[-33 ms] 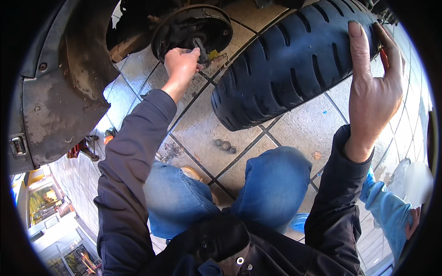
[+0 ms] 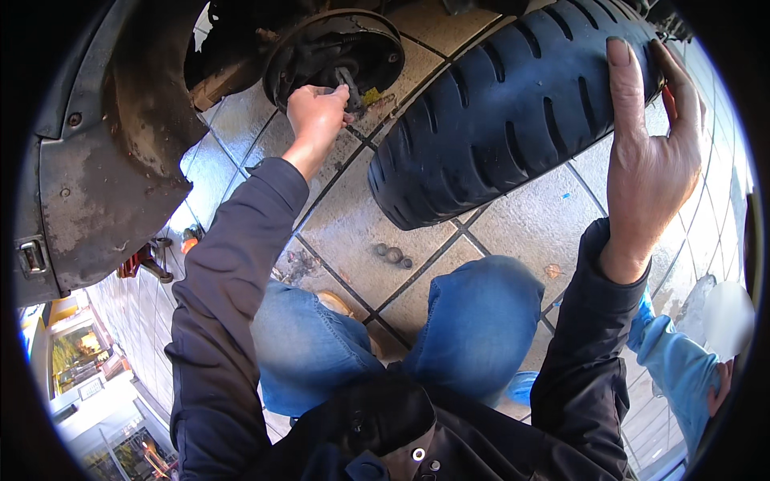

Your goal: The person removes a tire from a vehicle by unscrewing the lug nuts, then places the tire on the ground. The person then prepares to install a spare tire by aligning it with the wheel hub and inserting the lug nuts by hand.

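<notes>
At the upper left, my left hand (image 2: pixel 317 114) reaches to a round, dark metal wheel hub (image 2: pixel 388 34) with a raised rim. Its thumb and fingers are pinched together beside a grey, grimy metal piece (image 2: pixel 345 78) inside the hub; what lies between the fingertips is hidden. My right hand (image 2: pixel 651 164) grips a black tire (image 2: pixel 513 120) at its right end. The thumb is stretched along the tread, and the fingers bend over the far edge. The tire stands on its tread, slanting from lower left to upper right.
A dirty vehicle body panel (image 2: pixel 104 160) curves along the left. Several lug nuts (image 2: pixel 393 254) lie on the tiled floor (image 2: pixel 529 216) before my knees. Red metal equipment (image 2: pixel 148 263) stands beyond my left arm. Another person's light-blue sleeve (image 2: pixel 678 353) shows at the lower right.
</notes>
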{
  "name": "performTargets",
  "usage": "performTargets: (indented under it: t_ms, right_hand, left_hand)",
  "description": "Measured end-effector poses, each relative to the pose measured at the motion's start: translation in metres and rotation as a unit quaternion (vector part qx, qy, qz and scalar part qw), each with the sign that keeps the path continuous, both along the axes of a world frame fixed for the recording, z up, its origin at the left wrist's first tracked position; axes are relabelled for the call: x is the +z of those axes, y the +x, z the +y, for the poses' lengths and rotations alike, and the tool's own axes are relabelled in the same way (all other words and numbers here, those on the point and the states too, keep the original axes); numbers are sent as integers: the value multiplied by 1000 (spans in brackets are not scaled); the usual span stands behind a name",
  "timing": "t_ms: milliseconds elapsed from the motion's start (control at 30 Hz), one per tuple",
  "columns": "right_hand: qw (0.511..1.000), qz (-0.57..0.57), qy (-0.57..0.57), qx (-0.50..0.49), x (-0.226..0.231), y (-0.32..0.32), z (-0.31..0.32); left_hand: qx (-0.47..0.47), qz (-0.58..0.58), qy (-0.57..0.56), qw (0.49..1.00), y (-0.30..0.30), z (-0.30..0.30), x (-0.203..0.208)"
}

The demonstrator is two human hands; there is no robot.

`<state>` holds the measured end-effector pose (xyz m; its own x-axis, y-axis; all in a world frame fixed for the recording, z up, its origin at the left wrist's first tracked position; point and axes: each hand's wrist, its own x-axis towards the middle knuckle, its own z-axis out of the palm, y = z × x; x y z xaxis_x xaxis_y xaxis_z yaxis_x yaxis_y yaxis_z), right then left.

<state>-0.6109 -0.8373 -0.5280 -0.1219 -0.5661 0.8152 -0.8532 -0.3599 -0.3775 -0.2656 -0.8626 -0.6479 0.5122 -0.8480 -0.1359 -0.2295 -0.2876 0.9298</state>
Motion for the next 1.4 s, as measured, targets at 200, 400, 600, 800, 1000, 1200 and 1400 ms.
performTargets:
  t_ms: [200,400,600,800,1000,1200,1400]
  right_hand:
    - [1000,12,-15,3,-3,0,2]
    - [1000,-5,-22,10,-4,5,2]
    - [1000,-10,-13,-4,-4,7,4]
    - [1000,-17,8,-14,-4,2,6]
    - [999,-30,11,-12,-5,0,8]
    - [1000,-31,3,3,-7,3,9]
    - [1000,-26,3,-6,-5,5,8]
  left_hand:
    - [12,15,20,1000,-2,-6,3]
    - [34,92,57,994,-1,-18,4]
    - [68,141,91,983,5,-18,5]
    - [36,50,22,998,15,0,4]
    - [-144,-424,-228,864,34,15,0]
    - [-211,-485,-257,809,42,15,-2]
    - [-237,-519,-250,782,42,11,-3]
